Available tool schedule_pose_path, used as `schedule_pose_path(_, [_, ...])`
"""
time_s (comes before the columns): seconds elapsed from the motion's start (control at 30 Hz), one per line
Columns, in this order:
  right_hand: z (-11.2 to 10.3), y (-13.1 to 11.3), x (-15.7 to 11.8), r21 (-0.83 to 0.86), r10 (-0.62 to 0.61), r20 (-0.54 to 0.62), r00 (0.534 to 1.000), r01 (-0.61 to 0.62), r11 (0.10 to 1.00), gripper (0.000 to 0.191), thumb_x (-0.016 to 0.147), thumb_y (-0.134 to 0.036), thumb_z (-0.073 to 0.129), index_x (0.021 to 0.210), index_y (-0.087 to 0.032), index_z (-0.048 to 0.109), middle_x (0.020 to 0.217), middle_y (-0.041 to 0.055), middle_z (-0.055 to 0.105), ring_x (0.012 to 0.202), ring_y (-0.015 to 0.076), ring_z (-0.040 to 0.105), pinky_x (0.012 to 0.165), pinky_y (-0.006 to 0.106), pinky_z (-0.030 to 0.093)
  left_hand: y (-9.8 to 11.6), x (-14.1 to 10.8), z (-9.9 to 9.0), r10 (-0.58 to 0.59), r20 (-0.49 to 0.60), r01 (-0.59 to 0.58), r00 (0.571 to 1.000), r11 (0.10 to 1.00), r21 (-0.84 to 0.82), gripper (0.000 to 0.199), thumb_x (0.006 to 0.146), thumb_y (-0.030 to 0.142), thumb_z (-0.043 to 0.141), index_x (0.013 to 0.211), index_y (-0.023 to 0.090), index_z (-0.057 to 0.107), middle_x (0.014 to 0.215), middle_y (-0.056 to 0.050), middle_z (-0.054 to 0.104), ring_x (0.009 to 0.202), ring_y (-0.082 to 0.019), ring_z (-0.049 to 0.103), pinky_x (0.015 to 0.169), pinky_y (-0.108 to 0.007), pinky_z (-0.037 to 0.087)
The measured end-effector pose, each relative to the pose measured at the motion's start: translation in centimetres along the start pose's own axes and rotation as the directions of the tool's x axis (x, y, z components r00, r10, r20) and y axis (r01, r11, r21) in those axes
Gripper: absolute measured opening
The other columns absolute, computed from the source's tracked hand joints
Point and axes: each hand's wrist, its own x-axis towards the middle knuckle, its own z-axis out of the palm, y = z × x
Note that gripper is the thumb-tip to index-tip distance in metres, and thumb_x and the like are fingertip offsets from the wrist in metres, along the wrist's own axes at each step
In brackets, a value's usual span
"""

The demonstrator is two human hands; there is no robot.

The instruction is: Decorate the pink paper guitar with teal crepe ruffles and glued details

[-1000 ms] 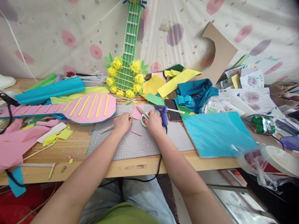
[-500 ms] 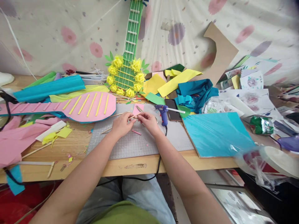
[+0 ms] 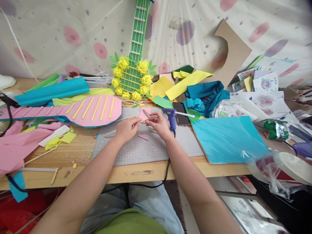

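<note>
My left hand (image 3: 126, 130) and my right hand (image 3: 159, 125) meet over the grey cutting mat (image 3: 136, 156), fingertips pinched. Between them runs a thin pale wooden stick (image 3: 143, 121), its ends partly covered by the fingers. Just behind the fingertips lie a small pink paper square (image 3: 143, 112) and a dark pointed tool (image 3: 146, 112), partly hidden. A short pink-wrapped stick (image 3: 143, 137) rests on the mat below the hands. To the right of my right hand lies a blue glue gun (image 3: 172, 118) with a white glue stick in its back.
A pink guitar shape (image 3: 95, 112) with yellow strips lies at left. Behind stands a green paper guitar (image 3: 133, 74) edged with yellow flowers. A phone (image 3: 181, 113) and a turquoise board (image 3: 229, 139) are at right. The glue gun's black cable (image 3: 167, 169) hangs over the table edge.
My right hand has turned slightly and its fingers have shifted along the stick. The left hand stays almost in place. The whole view has moved a little.
</note>
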Motion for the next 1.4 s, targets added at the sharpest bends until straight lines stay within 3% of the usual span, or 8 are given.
schedule_pose_path(0.7, [-0.1, 0.5, 0.2, -0.055, 0.024, -0.005, 1.0, -0.025, 0.998, 0.035, 0.056, -0.033, 0.07, 0.079, -0.021, 0.046, 0.065, -0.0046, 0.062, 0.058, 0.0101, 0.06, 0.064, 0.028, 0.051, 0.1, 0.1, 0.1, -0.061, 0.013, 0.06, 0.998, 0.992, 0.109, 0.032, 0.084, 0.04, 0.038, 0.092, 0.025, 0.066, 0.088, 0.0, 0.069, 0.071, -0.015, 0.059, 0.058, -0.025, 0.036])
schedule_pose_path(0.83, [0.0, 1.0, 0.2, -0.25, -0.027, -0.033, 0.999, 0.018, 0.968, 0.025, 0.063, -0.032, 0.064, 0.077, -0.02, 0.047, 0.067, -0.0033, 0.06, 0.061, 0.0106, 0.058, 0.063, 0.027, 0.048, 0.0, 0.1, 0.1, -0.082, -0.011, 0.082, 0.997, 0.988, 0.129, 0.03, 0.084, 0.04, 0.039, 0.088, 0.025, 0.065, 0.085, 0.0, 0.069, 0.07, -0.015, 0.06, 0.057, -0.025, 0.035])
schedule_pose_path(0.9, [0.3, 1.2, 0.1, -0.475, -0.099, -0.039, 0.994, 0.068, 0.878, 0.016, 0.069, -0.032, 0.06, 0.076, -0.02, 0.05, 0.07, -0.0021, 0.06, 0.064, 0.011, 0.057, 0.066, 0.027, 0.046, 0.0, 0.1, 0.1, -0.099, -0.019, 0.101, 0.995, 0.985, 0.142, 0.03, 0.084, 0.041, 0.039, 0.086, 0.025, 0.065, 0.083, 0.0, 0.068, 0.07, -0.015, 0.059, 0.057, -0.025, 0.035])
schedule_pose_path(1.0, [0.5, 1.3, 0.2, -0.769, -0.189, 0.026, 0.982, 0.141, 0.624, 0.012, 0.075, -0.032, 0.054, 0.078, -0.02, 0.055, 0.08, 0.0008, 0.062, 0.078, 0.0143, 0.055, 0.075, 0.029, 0.043, 0.0, 0.1, 0.2, -0.117, -0.023, 0.119, 0.993, 0.98, 0.161, 0.03, 0.084, 0.041, 0.039, 0.085, 0.025, 0.064, 0.081, 0.0, 0.068, 0.071, -0.016, 0.06, 0.057, -0.025, 0.035])
schedule_pose_path(1.1, [-0.1, 0.9, 0.3, -0.913, -0.232, 0.045, 0.972, 0.134, 0.384, 0.019, 0.076, -0.031, 0.053, 0.091, -0.019, 0.057, 0.096, 0.0066, 0.06, 0.095, 0.0197, 0.05, 0.084, 0.032, 0.038, -0.2, 0.2, 0.2, -0.146, -0.027, 0.149, 0.989, 0.971, 0.185, 0.03, 0.084, 0.04, 0.038, 0.086, 0.025, 0.064, 0.083, -0.001, 0.068, 0.073, -0.017, 0.06, 0.057, -0.026, 0.036])
schedule_pose_path(1.23, [-1.5, 0.3, 0.1, -0.991, -0.174, -0.036, 0.984, -0.012, 0.135, 0.03, 0.074, -0.027, 0.054, 0.099, -0.01, 0.055, 0.101, 0.0166, 0.055, 0.098, 0.027, 0.047, 0.086, 0.037, 0.035, -0.5, 0.2, 0.3, -0.227, -0.002, 0.221, 0.974, 0.949, 0.224, 0.031, 0.084, 0.038, 0.037, 0.087, 0.024, 0.064, 0.087, -0.004, 0.068, 0.075, -0.019, 0.06, 0.059, -0.027, 0.037])
schedule_pose_path(1.3, [-1.7, 0.4, -0.1, -0.997, -0.13, -0.06, 0.99, -0.052, 0.061, 0.033, 0.075, -0.027, 0.053, 0.102, -0.007, 0.053, 0.101, 0.0195, 0.055, 0.098, 0.0288, 0.047, 0.086, 0.039, 0.035, -0.6, 0.2, 0.3, -0.249, 0.011, 0.239, 0.969, 0.941, 0.239, 0.032, 0.084, 0.038, 0.036, 0.086, 0.024, 0.064, 0.086, -0.005, 0.068, 0.076, -0.02, 0.06, 0.059, -0.027, 0.037])
schedule_pose_path(1.4, [-1.4, 0.5, -0.2, -0.997, -0.105, -0.073, 0.992, -0.069, 0.043, 0.037, 0.078, -0.032, 0.052, 0.104, -0.005, 0.052, 0.101, 0.0206, 0.056, 0.097, 0.0293, 0.049, 0.084, 0.039, 0.036, -0.7, 0.2, 0.4, -0.249, 0.02, 0.236, 0.968, 0.939, 0.252, 0.033, 0.085, 0.039, 0.034, 0.086, 0.024, 0.063, 0.086, -0.005, 0.067, 0.077, -0.021, 0.061, 0.059, -0.028, 0.037])
